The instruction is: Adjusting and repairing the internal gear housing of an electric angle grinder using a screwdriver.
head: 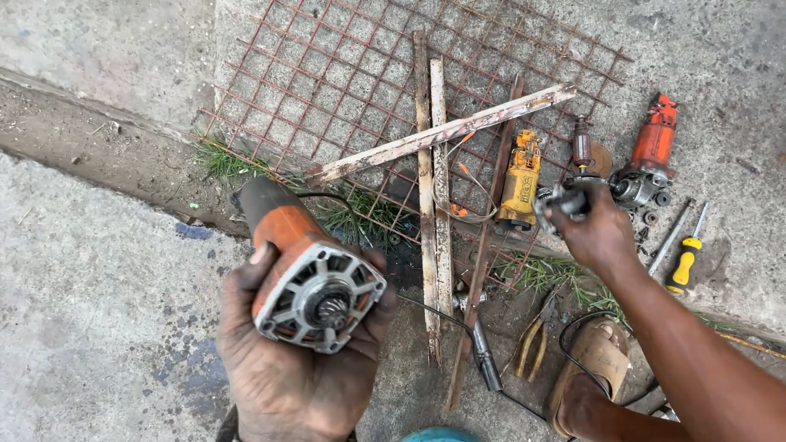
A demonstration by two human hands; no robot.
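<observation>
L hand at 7 o'clock, grip clenched round an orange grinder body, palm under it, thumb on one side, fingers on the other. Open end w/ grey housing and pinion faces the camera; black tail points to 11 o'clock, cord trailing off behind it.

R hand out at 2 o'clock, grip closed on a small grey gear head, fingers curled over it, arm running down to 5 o'clock.

Just beside that hand: yellow motor case at its 9 o'clock, armature above, second orange grinder at its 2 o'clock. Yellow screwdriver at 3 o'clock w/ small loose bits near it. Pliers at 5 o'clock, next to a sandalled foot.

Rusty wire mesh at 12 o'clock on the concrete floor, metal bars crossed on top. Grass along the crack between slabs.
</observation>
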